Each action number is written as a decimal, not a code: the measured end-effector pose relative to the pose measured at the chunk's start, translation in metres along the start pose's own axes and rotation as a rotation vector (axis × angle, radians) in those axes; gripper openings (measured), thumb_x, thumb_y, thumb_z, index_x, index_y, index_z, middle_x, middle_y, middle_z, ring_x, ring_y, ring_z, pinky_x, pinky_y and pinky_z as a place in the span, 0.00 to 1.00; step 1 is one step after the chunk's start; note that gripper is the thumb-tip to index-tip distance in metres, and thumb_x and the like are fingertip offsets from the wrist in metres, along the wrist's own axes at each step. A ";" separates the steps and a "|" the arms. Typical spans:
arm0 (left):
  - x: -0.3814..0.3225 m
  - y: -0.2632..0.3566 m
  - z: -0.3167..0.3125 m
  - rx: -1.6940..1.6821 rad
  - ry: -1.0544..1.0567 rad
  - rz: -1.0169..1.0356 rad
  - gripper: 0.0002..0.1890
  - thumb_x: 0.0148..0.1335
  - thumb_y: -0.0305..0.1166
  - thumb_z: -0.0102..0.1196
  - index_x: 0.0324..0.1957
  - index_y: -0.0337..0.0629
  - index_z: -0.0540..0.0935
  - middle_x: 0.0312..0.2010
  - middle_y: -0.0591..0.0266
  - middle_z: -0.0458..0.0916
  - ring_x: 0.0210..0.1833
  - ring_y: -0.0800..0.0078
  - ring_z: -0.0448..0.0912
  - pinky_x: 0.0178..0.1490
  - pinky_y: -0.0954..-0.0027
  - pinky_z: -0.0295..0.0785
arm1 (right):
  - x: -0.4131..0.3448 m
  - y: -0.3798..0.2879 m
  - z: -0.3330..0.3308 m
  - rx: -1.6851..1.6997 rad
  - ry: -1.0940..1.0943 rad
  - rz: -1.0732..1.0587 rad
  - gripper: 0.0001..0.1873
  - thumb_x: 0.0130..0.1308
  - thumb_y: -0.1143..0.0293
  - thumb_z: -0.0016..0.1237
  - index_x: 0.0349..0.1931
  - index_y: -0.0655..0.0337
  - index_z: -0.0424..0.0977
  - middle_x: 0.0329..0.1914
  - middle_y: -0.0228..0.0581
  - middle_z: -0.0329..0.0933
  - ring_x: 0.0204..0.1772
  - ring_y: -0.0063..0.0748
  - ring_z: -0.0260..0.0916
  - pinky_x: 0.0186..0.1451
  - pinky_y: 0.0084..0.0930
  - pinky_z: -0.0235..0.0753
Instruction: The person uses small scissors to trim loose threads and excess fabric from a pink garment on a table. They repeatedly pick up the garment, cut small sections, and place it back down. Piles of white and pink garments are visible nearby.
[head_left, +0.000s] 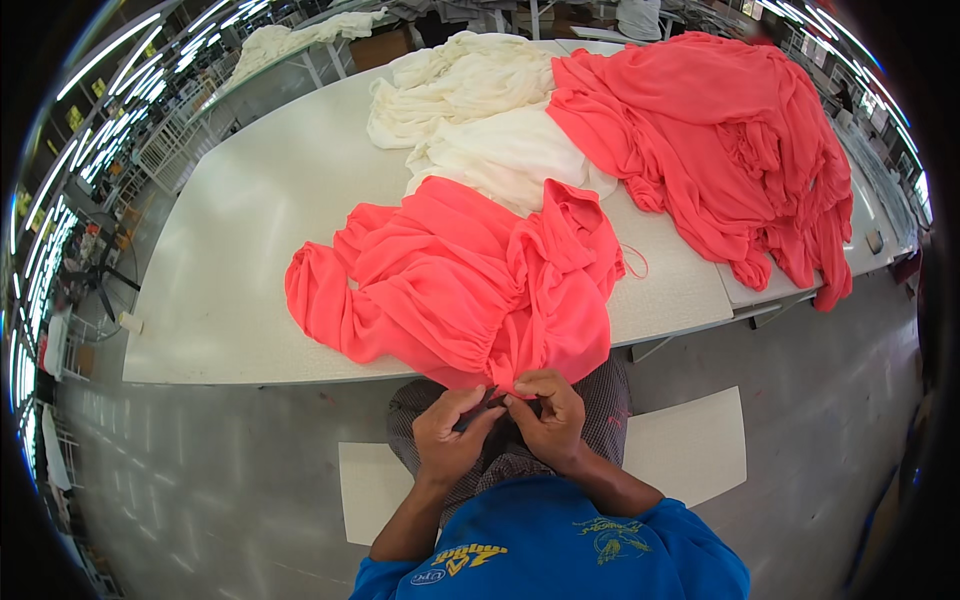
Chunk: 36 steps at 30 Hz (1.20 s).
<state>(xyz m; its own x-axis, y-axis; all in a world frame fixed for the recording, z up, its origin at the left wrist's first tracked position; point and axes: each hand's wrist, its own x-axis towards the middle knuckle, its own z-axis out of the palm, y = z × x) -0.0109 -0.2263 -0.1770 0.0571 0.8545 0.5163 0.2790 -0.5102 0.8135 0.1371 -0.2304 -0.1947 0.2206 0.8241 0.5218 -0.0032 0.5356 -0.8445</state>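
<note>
A coral-pink garment of thin gathered fabric lies spread over the near edge of the table, its lower end hanging above my lap. My left hand holds a small dark pointed tool, which looks like thread snips, with its tip up against the fabric. My right hand pinches the hanging edge of the garment just to the right of that tip. Both hands are close together, and the fingers hide the exact spot being gripped. A thin coral cord loops out from the garment's right side.
Behind the garment is a cream fabric pile. A large coral fabric heap sits at the right, hanging over the edge of the pale table. At the left corner is a small pale cylinder. Pale boards show beside my legs.
</note>
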 end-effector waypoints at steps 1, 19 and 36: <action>0.000 0.000 0.000 -0.004 -0.001 -0.002 0.19 0.45 0.19 0.70 0.42 0.35 0.82 0.32 0.57 0.83 0.31 0.77 0.78 0.36 0.77 0.73 | 0.000 0.000 0.000 0.002 0.005 -0.002 0.11 0.54 0.87 0.57 0.38 0.67 0.75 0.38 0.43 0.76 0.38 0.27 0.76 0.39 0.18 0.76; 0.000 0.000 0.002 -0.021 -0.013 0.017 0.14 0.48 0.16 0.67 0.39 0.31 0.81 0.30 0.56 0.83 0.31 0.76 0.80 0.36 0.77 0.74 | -0.003 0.002 -0.002 -0.038 -0.005 -0.031 0.11 0.53 0.86 0.59 0.36 0.67 0.74 0.37 0.45 0.77 0.36 0.31 0.77 0.38 0.21 0.75; 0.015 -0.002 0.011 -0.394 -0.017 -0.554 0.12 0.57 0.25 0.64 0.41 0.34 0.75 0.25 0.69 0.75 0.23 0.88 0.69 0.26 0.85 0.63 | 0.000 0.000 -0.018 -0.332 -0.051 -0.020 0.11 0.50 0.80 0.64 0.34 0.63 0.77 0.31 0.39 0.71 0.32 0.31 0.68 0.35 0.24 0.67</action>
<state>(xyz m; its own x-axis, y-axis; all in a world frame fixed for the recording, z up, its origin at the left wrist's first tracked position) 0.0000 -0.2111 -0.1741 0.0222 0.9997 -0.0063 -0.0981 0.0085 0.9951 0.1551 -0.2341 -0.1966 0.1685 0.8267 0.5368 0.3205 0.4691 -0.8230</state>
